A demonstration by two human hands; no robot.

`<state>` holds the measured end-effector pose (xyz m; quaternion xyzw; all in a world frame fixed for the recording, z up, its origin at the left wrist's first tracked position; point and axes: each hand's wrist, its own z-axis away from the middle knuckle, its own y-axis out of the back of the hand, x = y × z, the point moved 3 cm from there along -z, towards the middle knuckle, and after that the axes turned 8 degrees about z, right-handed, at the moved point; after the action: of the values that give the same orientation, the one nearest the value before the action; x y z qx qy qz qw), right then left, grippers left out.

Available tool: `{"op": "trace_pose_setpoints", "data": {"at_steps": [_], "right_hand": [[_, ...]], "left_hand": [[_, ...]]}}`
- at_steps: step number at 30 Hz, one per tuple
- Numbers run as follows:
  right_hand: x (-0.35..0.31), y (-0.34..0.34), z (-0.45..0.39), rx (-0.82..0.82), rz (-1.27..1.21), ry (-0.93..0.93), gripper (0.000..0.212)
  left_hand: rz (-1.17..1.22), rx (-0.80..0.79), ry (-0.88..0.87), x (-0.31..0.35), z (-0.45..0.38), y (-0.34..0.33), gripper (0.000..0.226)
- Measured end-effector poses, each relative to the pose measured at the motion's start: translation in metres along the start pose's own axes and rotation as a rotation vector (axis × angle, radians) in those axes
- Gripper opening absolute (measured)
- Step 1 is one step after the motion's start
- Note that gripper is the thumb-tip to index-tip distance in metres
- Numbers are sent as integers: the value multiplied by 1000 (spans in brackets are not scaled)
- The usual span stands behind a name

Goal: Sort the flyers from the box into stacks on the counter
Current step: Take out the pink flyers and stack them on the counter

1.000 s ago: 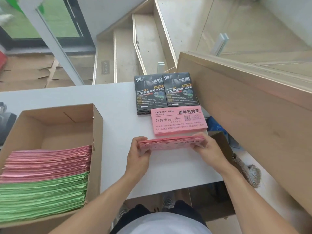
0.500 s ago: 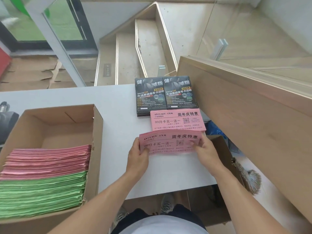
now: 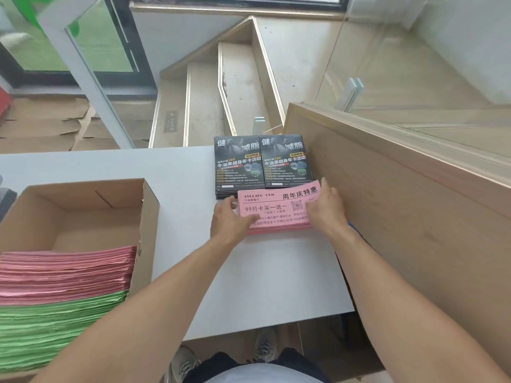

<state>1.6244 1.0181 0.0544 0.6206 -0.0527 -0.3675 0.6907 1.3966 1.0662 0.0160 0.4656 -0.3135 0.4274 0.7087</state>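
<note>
The person's left hand [image 3: 231,219] and right hand [image 3: 326,210] lay with fingers nearly straight against the two ends of the pink paper flyer stack [image 3: 279,210], which sat on the white counter [image 3: 171,172] just in front of the black glossy flyers [image 3: 262,164]. The step looked like squaring that pile. Next would likely come another handful from the brown cardboard box [image 3: 149,217], where pink flyers [image 3: 66,272] and green flyers [image 3: 55,327] waited.

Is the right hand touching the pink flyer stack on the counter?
Touching. The head view shows the right hand lying on the pink flyer stack, fingers over its right end.
</note>
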Motion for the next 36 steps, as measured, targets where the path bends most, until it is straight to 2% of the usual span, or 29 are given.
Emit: {"op": "trace_pose_setpoints", "data": {"at_steps": [2,3,4,7,9,12,14,17,18,19,21,23,26,29,32,33,36], "right_hand": [[4,-3,3,-46,72,16,73],[5,-4,4,-63,92,34,72],[7,-5,6,-88,116,44,70],[12,-11,10,-193,181,12,57],[12,-12,10,-182,168,4,50],[8,-10,10,-158,184,15,47],[6,-8,14,-169,217,12,48],[-9,2,22,-125,321,73,55],[-23,7,25,-71,301,119,57],[-40,12,29,-12,251,177,57],[-82,13,39,77,125,327,49],[-126,4,52,96,-8,465,36],[-188,-21,85,48,-149,645,26],[-238,-55,128,-77,-160,865,20],[-275,-88,163,-107,58,1104,26],[-285,-98,170,-145,113,1126,28],[-306,-123,181,-363,180,1038,28]], "left_hand": [[-70,-53,21,-8,0,-3,105],[-112,-78,30,-11,1,-5,109],[-158,-100,43,-14,2,-7,106],[-251,-117,38,-18,2,-11,69],[-258,-118,0,-15,2,-12,49],[-245,-127,-28,-10,1,-10,39],[-248,-141,-21,-10,2,-9,45],[-276,-160,13,-11,7,-2,89],[-235,-135,-16,-7,11,6,95],[-164,-96,-69,-1,16,17,92],[-11,23,-204,11,29,50,70],[81,174,-320,17,43,92,50],[116,378,-402,9,59,164,36],[-27,513,-363,-24,71,234,33],[-248,561,-320,-63,82,287,32],[-318,552,-312,-75,83,299,31],[-435,459,-276,-106,81,321,32]]}}
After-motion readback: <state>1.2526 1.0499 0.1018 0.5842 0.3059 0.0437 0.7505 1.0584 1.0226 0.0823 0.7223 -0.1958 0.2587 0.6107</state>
